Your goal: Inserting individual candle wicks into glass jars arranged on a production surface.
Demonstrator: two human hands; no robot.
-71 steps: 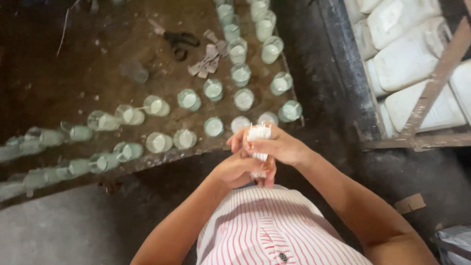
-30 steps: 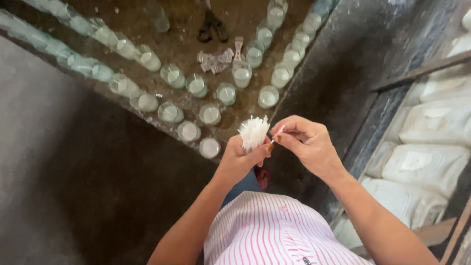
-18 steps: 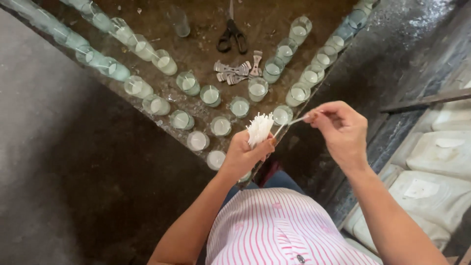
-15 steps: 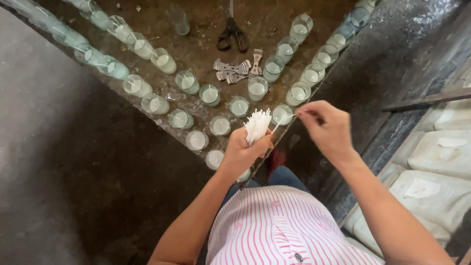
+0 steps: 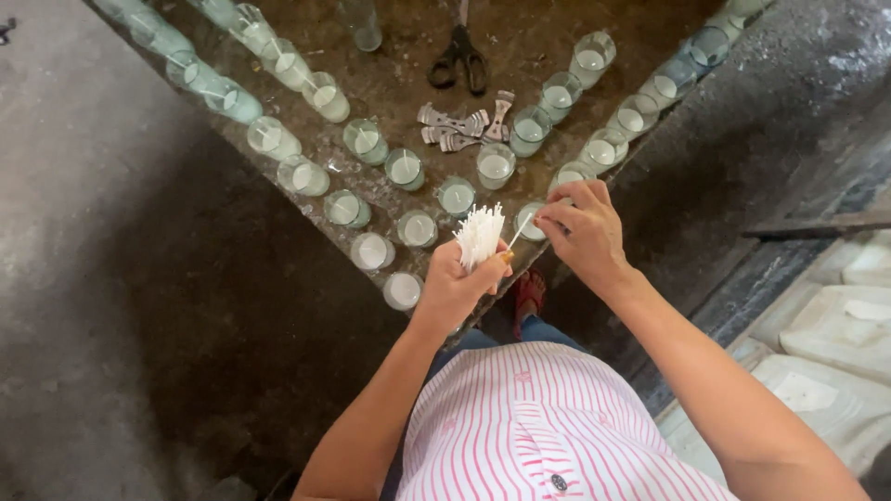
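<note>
1. Glasses [image 5: 405, 289] of pale wax stand in rows along the counter [image 5: 390, 88] edge; the nearest ones sit just left of the bundle. Judged from how close to the edge they stand, an elbow or sleeve could knock one to the floor.
2. The left hand [image 5: 457, 283] has its grip wrapped tight around a bundle [image 5: 480, 232] of thin white wicks, held upright. If that grip loosens, the wicks would likely spill over the glasses.
3. The right hand [image 5: 583, 227], just right of the bundle, pinches one wick [image 5: 516, 236] between its fingertips, right above a glass [image 5: 531, 220]. A slanted drop would probably leave it off-centre in the wax.
4. Scissors [image 5: 458, 56] and metal clips [image 5: 457, 130] lie beyond the bundle, well apart from both hands.
</note>
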